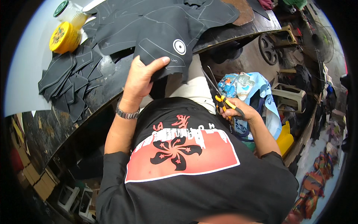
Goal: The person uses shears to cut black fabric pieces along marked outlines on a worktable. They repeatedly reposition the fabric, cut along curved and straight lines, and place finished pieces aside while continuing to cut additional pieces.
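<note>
My left hand (141,79) grips the near edge of a dark grey leather-like sheet (158,31), thumb on top and fingers underneath. Pale outlines of shapes are drawn on the sheet, and a white ring mark (179,47) lies just beyond my thumb. The sheet's near end hangs over the table edge above my lap. To the right, my right hand (238,109) holds scissors (226,102) with yellow and black handles. Their blades are spread and point away from me, apart from the sheet.
Cut dark pieces (71,76) lie piled on the worn black table (106,80) at left. Behind them stand a yellow tub (64,38) and a clear jar with a green lid (71,14). Blue patterned cloth (257,87), a plastic stool (292,98) and a black wheel (268,49) are at right.
</note>
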Available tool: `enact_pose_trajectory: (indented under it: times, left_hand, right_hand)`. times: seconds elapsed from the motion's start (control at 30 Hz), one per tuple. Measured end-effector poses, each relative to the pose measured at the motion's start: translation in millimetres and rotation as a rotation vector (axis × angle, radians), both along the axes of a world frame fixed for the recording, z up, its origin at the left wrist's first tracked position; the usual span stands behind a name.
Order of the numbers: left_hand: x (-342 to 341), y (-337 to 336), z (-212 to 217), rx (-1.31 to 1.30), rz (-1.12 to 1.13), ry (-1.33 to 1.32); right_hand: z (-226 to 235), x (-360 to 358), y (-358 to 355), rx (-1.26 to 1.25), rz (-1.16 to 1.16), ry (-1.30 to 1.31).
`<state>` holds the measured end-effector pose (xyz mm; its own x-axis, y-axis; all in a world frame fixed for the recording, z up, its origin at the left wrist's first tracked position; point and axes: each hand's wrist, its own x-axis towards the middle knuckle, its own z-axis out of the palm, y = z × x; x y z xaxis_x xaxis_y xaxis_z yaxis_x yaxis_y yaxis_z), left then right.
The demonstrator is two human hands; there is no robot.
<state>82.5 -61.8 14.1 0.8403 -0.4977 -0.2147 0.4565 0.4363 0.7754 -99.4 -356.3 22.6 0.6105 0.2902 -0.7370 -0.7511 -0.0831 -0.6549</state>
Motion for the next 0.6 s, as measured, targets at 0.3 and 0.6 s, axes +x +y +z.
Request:
enact_pose_trajectory:
  times: [0.3, 0.6]
  left_hand:
    - [-7, 39, 9, 0.23, 0.245, -0.004]
    - [-11, 34, -3, 0.638, 0.308, -0.649]
  right_hand:
    - [-19, 67, 47, 0.107, 0.218, -0.066]
    - [-18, 52, 26, 0.01, 0.303, -0.072]
